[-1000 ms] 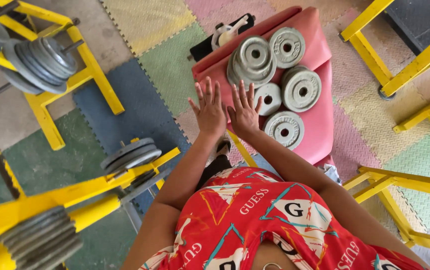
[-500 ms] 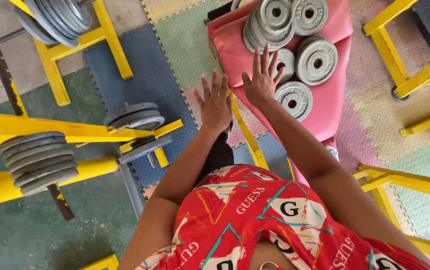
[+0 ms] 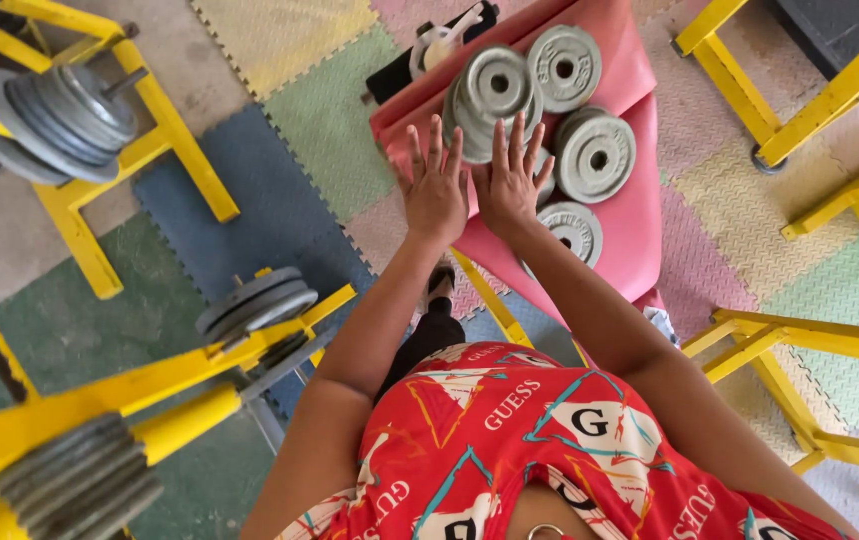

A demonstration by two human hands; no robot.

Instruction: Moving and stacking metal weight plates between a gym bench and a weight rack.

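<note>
- Grey metal weight plates lie in a cluster on a red padded bench (image 3: 640,250), seen from the head camera looking straight down.
- Both of the person's hands are stretched out flat over the near end of that bench, fingers spread and straight, gripping nothing.
- The left hand (image 3: 437,195) hovers over the bench's left edge, palm down, just beside the stacked plates (image 3: 495,95).
- The right hand (image 3: 508,190) sits close beside the left one, thumbs nearly meeting; its fingertips overlap the lower rim of the stacked plates and cover most of a small plate (image 3: 547,175) behind them. Whether the fingers actually touch metal cannot be told.
- A single plate (image 3: 564,67) lies at the far end of the bench, touching the stack.
- Another thick plate (image 3: 597,155) sits to the right of the hands, and a flat plate (image 3: 575,230) lies nearest the person, just beside the right wrist.
- A white bottle (image 3: 437,45) rests on a black item at the bench's far left corner.
- Yellow steel racks (image 3: 175,150) stand on the coloured foam floor mats (image 3: 290,200), holding more grey plates (image 3: 60,115) at the left.
- The person wears a red patterned shirt (image 3: 520,440).
</note>
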